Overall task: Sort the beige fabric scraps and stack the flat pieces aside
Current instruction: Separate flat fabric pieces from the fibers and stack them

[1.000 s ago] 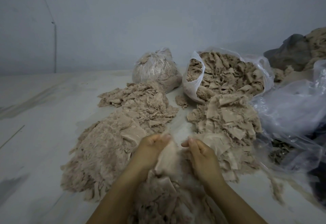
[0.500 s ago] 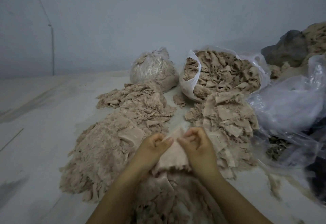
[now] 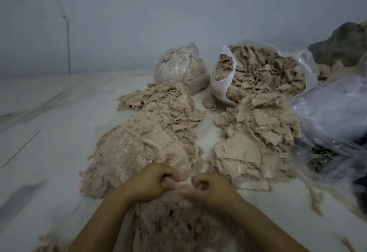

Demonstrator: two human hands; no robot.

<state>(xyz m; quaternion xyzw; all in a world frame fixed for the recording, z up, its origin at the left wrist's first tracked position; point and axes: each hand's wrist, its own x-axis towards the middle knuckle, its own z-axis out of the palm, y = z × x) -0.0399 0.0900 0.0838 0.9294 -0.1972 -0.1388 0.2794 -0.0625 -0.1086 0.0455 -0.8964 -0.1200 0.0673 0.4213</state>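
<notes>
A mound of unsorted beige scraps [image 3: 170,224] lies right in front of me on the pale floor [image 3: 49,152]. My left hand [image 3: 151,182] and my right hand [image 3: 210,189] sit close together at its top, fingers curled, both pinching one small beige scrap [image 3: 181,186] between them. A stack of flat beige pieces [image 3: 256,142] lies to the right front. On the left spreads a long heap of shredded, fluffy scraps [image 3: 139,142].
An open plastic bag full of beige scraps [image 3: 262,73] and a tied, filled bag [image 3: 180,67] stand at the back by the wall. Crumpled clear plastic [image 3: 333,118] and dark cloth [image 3: 341,47] crowd the right side. Bare floor stretches away to the left.
Both hands have dropped lower onto the near mound and curled tighter. The broad piece held up between them earlier is now bunched small between the fingers.
</notes>
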